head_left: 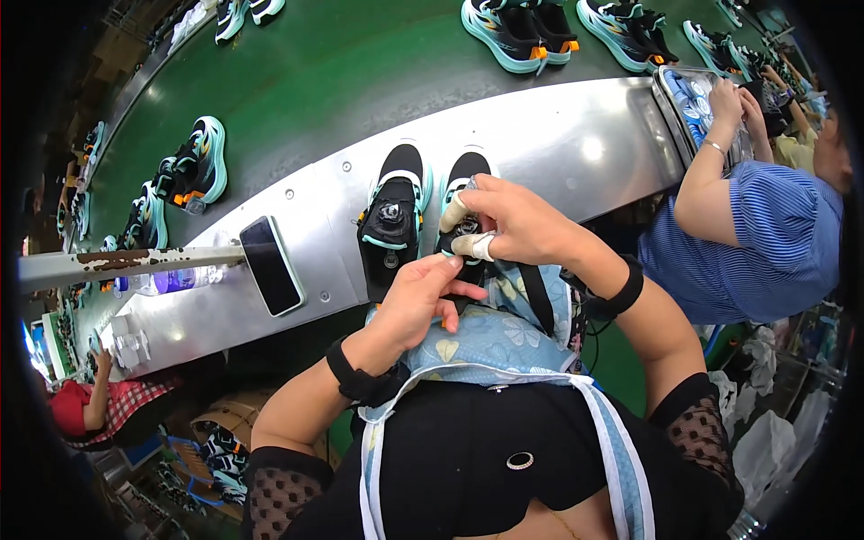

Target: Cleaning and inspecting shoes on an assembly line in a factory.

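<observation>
Two black sneakers with mint-green soles and a round dial on each tongue stand side by side on the metal ledge in front of me. The left sneaker (392, 209) is untouched, toe pointing away. Over the right sneaker (469, 166) is my right hand (520, 220), its pale-wrapped thumb and index finger closed around the dial area. My left hand (416, 299) is at the near part of that sneaker, its fingertips pinched against the tongue beside my right thumb. Its other fingers are loosely curled. My hands hide most of the right sneaker's middle and heel.
A phone (272, 266) lies left on the metal ledge (549, 135), by a chipped white bar (126, 262). Beyond runs a green belt (324, 76) with more sneakers (517, 34). A co-worker in blue stripes (765, 234) works at right beside a tray (697, 94).
</observation>
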